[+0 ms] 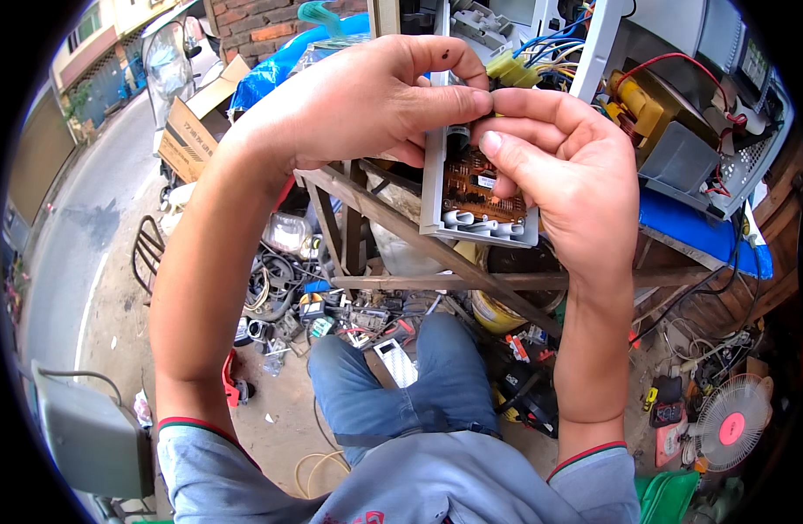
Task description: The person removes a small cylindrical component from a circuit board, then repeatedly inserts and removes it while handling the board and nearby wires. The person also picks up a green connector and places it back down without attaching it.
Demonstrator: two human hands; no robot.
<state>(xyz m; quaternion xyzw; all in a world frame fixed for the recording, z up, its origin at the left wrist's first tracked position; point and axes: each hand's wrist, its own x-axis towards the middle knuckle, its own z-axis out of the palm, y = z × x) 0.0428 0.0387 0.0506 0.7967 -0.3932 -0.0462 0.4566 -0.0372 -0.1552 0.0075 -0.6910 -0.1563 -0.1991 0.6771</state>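
Observation:
Both my hands meet over a grey plastic control panel [431,196] that holds a brown circuit board [471,179]. My left hand [401,100] is closed, thumb against the curled forefinger. Touching its fingertips, my right hand [572,153] is closed in a pinch just above the board. Whatever small piece lies between the fingertips is hidden. A yellowish connector block [517,72] with blue and white wires [554,48] sits just beyond the fingers. To the right is an opened appliance housing with a large transformer [655,109] and red wire [694,61].
Under the bench's wooden frame [410,223], cables and scrap parts [284,279] cover the ground. A fan [730,428] lies at lower right, a blue sheet [698,231] under the housing. Cardboard box [192,140] and road [78,218] are to the left.

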